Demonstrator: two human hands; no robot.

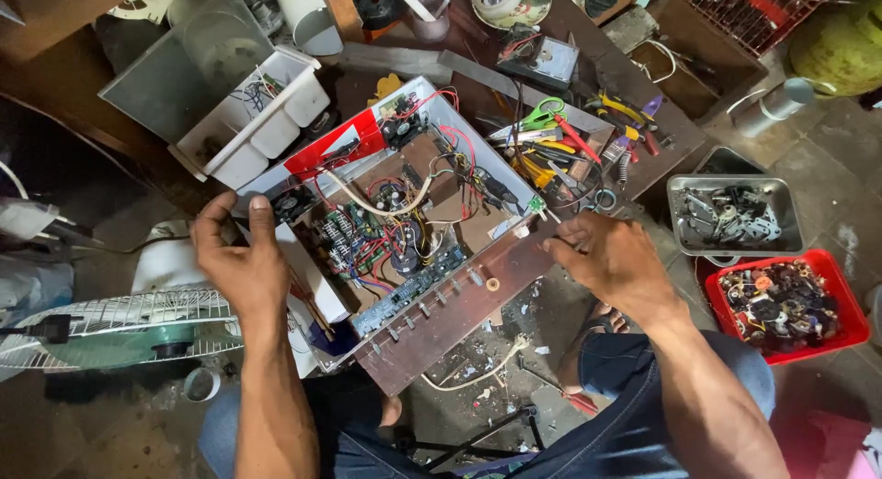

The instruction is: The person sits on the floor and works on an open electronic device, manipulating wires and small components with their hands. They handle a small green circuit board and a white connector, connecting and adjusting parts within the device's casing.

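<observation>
An open electronics chassis (450,304) lies tilted in front of me, with a brown front panel carrying several knob shafts. Inside it are circuit boards, capacitors, small fans and tangled red, white and black wires (395,213). My left hand (241,254) grips the chassis's left side wall, thumb over the edge near a small fan. My right hand (611,259) holds the right end of the brown front panel, fingers curled on its corner. My knees in blue jeans show below the case.
A tool pile with green-handled scissors and pliers (570,135) lies behind the chassis. A metal tray of parts (735,217) and a red tray of parts (781,304) sit right. A white compartment box (253,121) and a fan grille (119,323) sit left.
</observation>
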